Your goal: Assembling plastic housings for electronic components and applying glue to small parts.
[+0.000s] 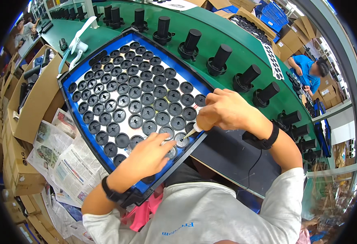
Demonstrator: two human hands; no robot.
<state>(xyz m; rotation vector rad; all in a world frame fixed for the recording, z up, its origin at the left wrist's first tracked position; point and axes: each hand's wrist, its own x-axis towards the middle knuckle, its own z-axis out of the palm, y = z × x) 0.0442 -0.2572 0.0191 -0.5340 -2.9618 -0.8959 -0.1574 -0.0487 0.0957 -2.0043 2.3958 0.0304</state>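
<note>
A blue-lined tray (77,118) with a dark rim lies before me, filled with rows of round black plastic discs (147,98). In my right hand (223,110) is a small white squeeze bottle (197,127), closed in the fingers and tilted down. Its pale thin nozzle points at a disc (181,140) near the tray's near right corner. My left hand (149,155) spreads its fingers over the nearest discs, with fingertips close beside that same disc. Whether those fingertips touch it I cannot tell. Some discs lie hidden under my left hand.
Black cylindrical parts (192,40) stand along the green conveyor belt (178,22) beyond the tray. A white fan blade (82,32) lies at the far left. Newspapers (70,162) and a cardboard box (38,105) are on the left. Another person (308,73) works at the right.
</note>
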